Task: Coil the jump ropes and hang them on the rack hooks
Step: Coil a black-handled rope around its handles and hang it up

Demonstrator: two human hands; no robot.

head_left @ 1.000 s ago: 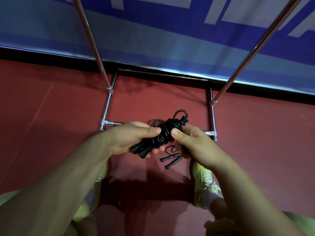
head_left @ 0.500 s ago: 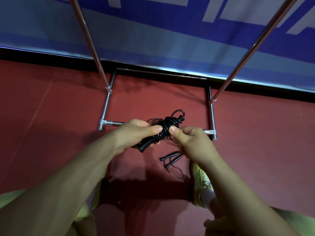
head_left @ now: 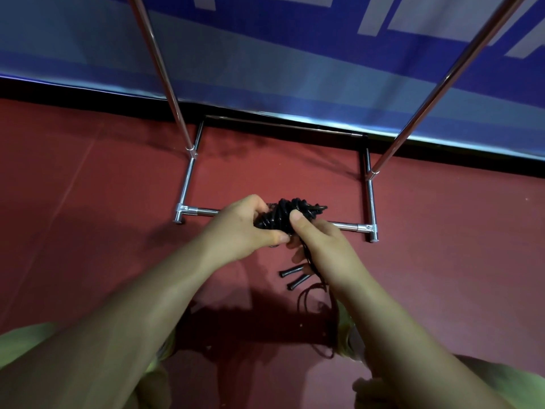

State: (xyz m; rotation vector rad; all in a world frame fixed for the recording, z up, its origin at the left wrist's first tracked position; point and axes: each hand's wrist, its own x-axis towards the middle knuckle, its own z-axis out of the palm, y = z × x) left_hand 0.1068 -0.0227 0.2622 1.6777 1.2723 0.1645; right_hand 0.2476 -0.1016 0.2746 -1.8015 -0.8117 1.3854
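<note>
Black rope bundle gripped by left hand, right hand; chrome rack base partly hidden; apparently handles below.

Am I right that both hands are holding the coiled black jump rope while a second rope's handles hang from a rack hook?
Not quite: the head view shows the second rope's handles lying on the red floor, not hanging from a hook. Both the left hand and right hand do hold the coiled black jump rope.
</note>
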